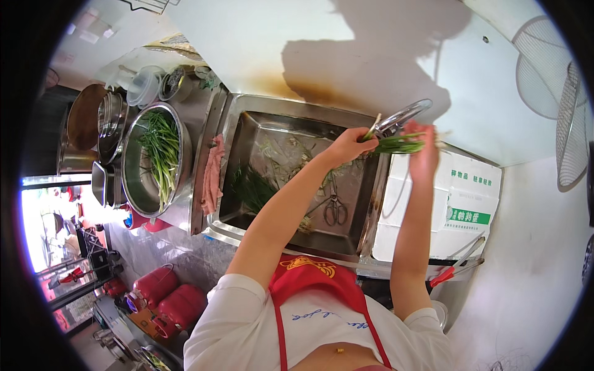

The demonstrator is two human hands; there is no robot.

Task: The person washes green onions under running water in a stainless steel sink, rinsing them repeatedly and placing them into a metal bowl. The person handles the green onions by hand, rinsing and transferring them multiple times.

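Note:
My left hand (350,147) pinches a pale stalk near the faucet (406,113), above the sink's far right corner. A small bunch of scallions (400,144) stretches from there to my right hand (424,143), which is blurred but closed around it. Below, the steel sink (345,245) holds scissors (335,211), scattered trimmings (278,153) and a heap of dark green leaves (253,189). My left forearm hides part of the basin.
Left of the sink, a pink cloth (213,176) lies on the steel edge beside a large metal bowl (183,139) of scallions (160,148). A white cardboard sheet (413,218) covers the right side. Mesh strainers (540,69) hang at right; red gas cylinders (181,308) stand lower left.

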